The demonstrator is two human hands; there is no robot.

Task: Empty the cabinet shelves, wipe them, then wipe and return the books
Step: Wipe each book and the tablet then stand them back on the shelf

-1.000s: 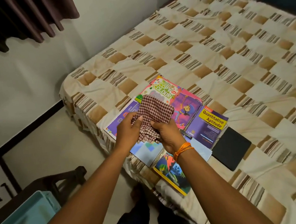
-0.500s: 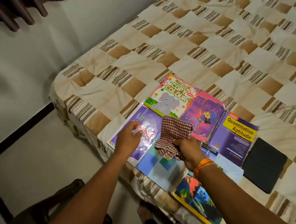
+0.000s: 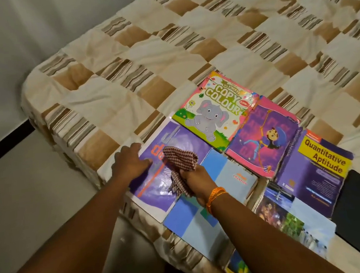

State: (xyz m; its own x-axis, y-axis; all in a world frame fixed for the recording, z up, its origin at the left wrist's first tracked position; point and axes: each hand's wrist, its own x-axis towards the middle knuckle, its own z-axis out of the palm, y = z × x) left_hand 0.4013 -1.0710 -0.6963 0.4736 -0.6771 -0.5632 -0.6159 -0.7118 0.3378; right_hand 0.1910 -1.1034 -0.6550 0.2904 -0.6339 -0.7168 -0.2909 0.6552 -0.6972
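Head view: checked cloth (image 3: 180, 161) bunched on glossy purple book (image 3: 170, 141).

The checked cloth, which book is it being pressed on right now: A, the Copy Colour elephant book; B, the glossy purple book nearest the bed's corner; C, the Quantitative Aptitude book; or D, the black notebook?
B: the right hand grips the checked cloth on the glossy purple book, which the left hand steadies.
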